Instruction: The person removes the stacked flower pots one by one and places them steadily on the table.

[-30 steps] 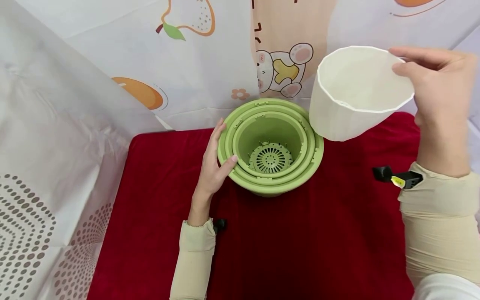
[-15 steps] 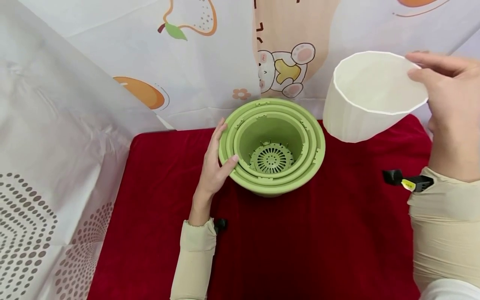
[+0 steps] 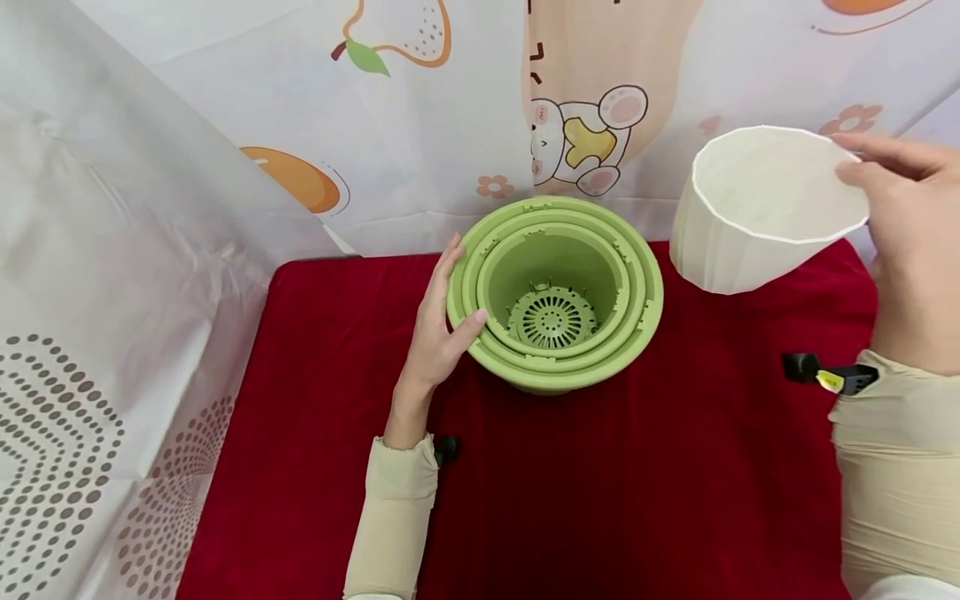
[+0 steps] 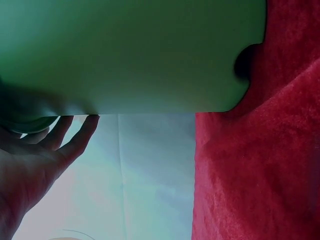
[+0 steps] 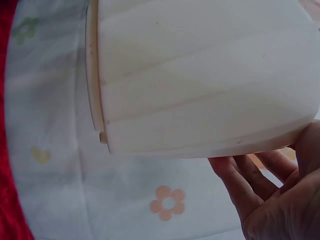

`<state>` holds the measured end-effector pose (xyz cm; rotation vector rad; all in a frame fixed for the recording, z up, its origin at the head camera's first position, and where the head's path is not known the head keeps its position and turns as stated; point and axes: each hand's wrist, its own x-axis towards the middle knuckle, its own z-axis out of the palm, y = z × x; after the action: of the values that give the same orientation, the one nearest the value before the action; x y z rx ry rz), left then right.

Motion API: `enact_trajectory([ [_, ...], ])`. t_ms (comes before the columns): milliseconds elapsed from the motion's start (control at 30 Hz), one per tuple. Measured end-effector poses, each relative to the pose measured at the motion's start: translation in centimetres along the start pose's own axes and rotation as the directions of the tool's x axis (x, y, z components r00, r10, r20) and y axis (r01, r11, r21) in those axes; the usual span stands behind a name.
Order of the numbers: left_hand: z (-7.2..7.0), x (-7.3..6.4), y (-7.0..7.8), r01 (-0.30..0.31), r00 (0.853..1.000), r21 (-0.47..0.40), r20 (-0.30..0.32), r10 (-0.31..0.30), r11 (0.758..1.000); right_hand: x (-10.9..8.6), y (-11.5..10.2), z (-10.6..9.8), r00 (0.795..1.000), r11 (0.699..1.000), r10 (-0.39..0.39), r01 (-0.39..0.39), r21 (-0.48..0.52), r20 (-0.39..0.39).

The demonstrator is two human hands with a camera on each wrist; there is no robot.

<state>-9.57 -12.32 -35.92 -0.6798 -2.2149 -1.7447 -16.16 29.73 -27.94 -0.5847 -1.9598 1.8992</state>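
Here we see the left grip (image 3: 437, 333) just left of centre in the head view, its thumb over the rim of the nested green pots (image 3: 555, 377) and its fingers against the outside, clamped on them. The green pots stand on the red-covered bench (image 3: 570, 508), and we see a slotted base (image 3: 552, 321) inside the innermost. At the upper right of the frame the right grip (image 3: 911, 200) pinches the rim of the white pot (image 3: 720, 250), which we find mouth up and apart from the green pots.
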Motion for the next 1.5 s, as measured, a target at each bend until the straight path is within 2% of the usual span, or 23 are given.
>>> enact_trajectory([
  [100, 0.0, 0.0, 0.0, -0.003, 1.000, -0.004, -0.002, 0.003, 1.000, 0.3, 0.5, -0.3, 1.000, 0.997, 0.023, -0.024, -0.078, -0.012],
  [233, 0.0, 0.0, -0.1, -0.003, 1.000, -0.006, -0.005, 0.003, 1.000, 0.7, 1.3, -0.1, 0.999, 0.994, -0.012, 0.007, -0.106, -0.048],
  [433, 0.0, -0.1, -0.1, 0.001, 1.000, -0.008, -0.009, -0.001, 1.000, 1.1, 3.0, -0.2, 0.995, 0.997, -0.053, 0.058, 0.057, -0.090],
  [633, 0.2, -0.1, 0.0, 0.002, 1.000, -0.004, -0.012, -0.002, 1.000, 1.3, 4.1, -0.3, 0.989, 0.969, -0.076, 0.103, 0.224, -0.124],
  [733, 0.1, 0.0, 0.0, 0.000, 1.000, -0.006, -0.012, 0.000, 1.000, 1.6, 4.5, -0.2, 0.985, 0.960, -0.095, 0.129, 0.248, -0.144],
  [1133, 0.1, 0.0, -0.1, -0.012, 1.000, -0.009, -0.011, 0.012, 1.000, 2.3, 6.2, -0.6, 0.982, 0.954, -0.075, 0.122, 0.274, -0.176],
  [1500, 0.1, -0.1, -0.1, -0.009, 1.000, -0.004, -0.009, 0.009, 1.000, 2.9, 9.3, -1.3, 0.976, 0.971, -0.085, 0.126, 0.204, -0.199],
])
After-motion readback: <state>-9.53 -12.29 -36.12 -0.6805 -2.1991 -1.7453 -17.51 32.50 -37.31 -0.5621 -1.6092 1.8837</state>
